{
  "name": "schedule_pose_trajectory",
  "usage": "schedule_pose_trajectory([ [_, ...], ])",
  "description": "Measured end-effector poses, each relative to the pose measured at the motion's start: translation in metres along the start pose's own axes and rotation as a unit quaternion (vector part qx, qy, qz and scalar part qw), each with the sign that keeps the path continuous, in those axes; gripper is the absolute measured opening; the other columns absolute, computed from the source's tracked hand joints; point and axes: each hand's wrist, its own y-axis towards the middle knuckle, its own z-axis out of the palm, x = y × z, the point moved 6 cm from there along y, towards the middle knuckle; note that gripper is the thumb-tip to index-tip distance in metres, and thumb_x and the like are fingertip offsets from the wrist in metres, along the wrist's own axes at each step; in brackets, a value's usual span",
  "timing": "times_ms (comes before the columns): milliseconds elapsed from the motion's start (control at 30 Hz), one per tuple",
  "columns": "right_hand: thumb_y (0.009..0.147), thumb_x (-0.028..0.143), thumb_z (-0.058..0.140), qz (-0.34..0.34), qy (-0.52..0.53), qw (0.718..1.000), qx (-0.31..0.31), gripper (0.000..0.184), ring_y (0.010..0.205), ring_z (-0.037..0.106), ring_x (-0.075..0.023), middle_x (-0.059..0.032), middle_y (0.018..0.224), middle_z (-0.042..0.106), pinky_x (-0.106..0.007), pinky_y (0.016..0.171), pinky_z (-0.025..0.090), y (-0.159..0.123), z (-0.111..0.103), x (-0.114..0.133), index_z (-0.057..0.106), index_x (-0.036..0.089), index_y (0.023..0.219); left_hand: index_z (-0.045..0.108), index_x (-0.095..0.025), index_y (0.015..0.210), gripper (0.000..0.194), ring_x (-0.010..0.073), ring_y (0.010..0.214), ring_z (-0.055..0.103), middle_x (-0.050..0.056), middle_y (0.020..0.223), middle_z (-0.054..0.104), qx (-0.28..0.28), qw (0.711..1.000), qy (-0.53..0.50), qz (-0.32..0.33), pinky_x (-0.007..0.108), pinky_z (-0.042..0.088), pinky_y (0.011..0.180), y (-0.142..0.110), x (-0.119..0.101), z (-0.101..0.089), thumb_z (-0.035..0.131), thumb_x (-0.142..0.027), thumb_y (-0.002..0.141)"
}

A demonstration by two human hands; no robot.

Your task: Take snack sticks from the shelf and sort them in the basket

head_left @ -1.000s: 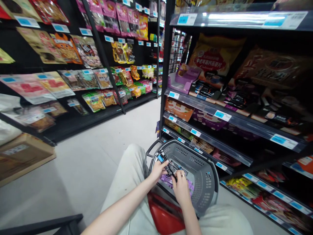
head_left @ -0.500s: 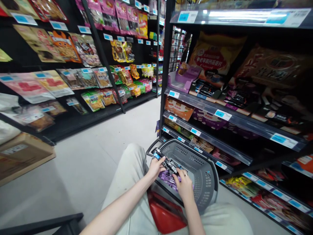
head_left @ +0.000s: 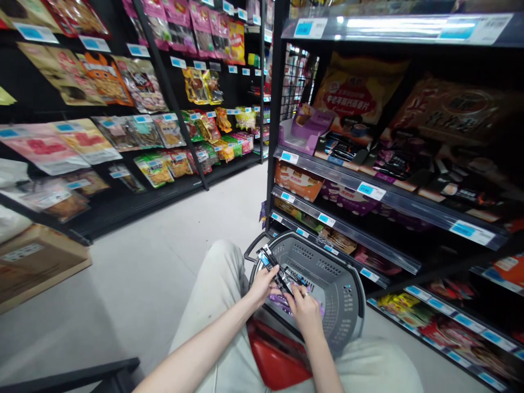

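My left hand (head_left: 262, 285) is closed around slim black-and-blue stick sachets (head_left: 267, 258), whose far ends stick out past the fingers. At their near end my right hand (head_left: 306, 310), with a ring on one finger, pinches the same sachets. Both hands are over the grey plastic shopping basket (head_left: 346, 284) between my knees. Inside it lie purple packets (head_left: 281, 303), partly covered by my hands. More dark sachets (head_left: 298, 275) show just beyond my fingers; whether they are held or lying in the basket I cannot tell.
Close on the right stands a shelf rack (head_left: 368, 191) with boxes of sachets and bagged food. Across the aisle is a wall of hanging snack bags (head_left: 143, 131). A cardboard box (head_left: 41, 262) sits on the floor at left. Something red (head_left: 278, 357) is below the basket.
The sachets in my hands have shifted and now point more steeply up-left. My right fingers have moved slightly along them. The view has drifted a little.
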Motion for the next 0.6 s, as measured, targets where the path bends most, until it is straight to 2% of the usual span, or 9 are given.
schedule_pose_trajectory([
  [167, 0.081, 0.027, 0.039, -0.007, 0.011, 1.0, -0.021, 0.025, 0.069, 0.057, -0.0153, -0.0081, 0.079, 0.059, -0.024, 0.059, 0.041, 0.003, 0.002, 0.007, 0.055, 0.017, 0.098, 0.051, -0.014, 0.08, 0.036, 0.0113, 0.045, 0.053, 0.003, 0.06, 0.057, -0.016, 0.999, 0.039, 0.023, 0.026, 0.047, 0.042, -0.001, -0.003, 0.0, 0.058, -0.045, 0.062],
  [367, 0.08, 0.01, 0.031, 0.003, -0.019, 1.0, 0.007, 0.027, 0.075, 0.053, -0.0207, -0.0115, 0.081, 0.057, -0.032, 0.066, 0.04, 0.004, 0.011, 0.01, 0.052, 0.016, 0.097, 0.052, -0.013, 0.078, 0.036, 0.0114, 0.046, 0.054, 0.004, 0.063, 0.059, -0.036, 0.997, 0.046, 0.047, 0.024, 0.047, 0.042, 0.003, -0.001, -0.004, 0.058, -0.044, 0.061],
  [600, 0.081, 0.013, 0.032, 0.084, 0.048, 0.995, 0.012, 0.022, 0.072, 0.053, -0.0173, -0.0053, 0.075, 0.058, -0.027, 0.063, 0.038, 0.006, 0.015, -0.002, 0.053, 0.02, 0.084, 0.053, -0.013, 0.081, 0.039, 0.0104, 0.044, 0.053, 0.002, 0.058, 0.058, -0.041, 0.997, 0.035, 0.054, 0.021, 0.045, 0.041, 0.004, 0.001, -0.003, 0.06, -0.044, 0.06],
])
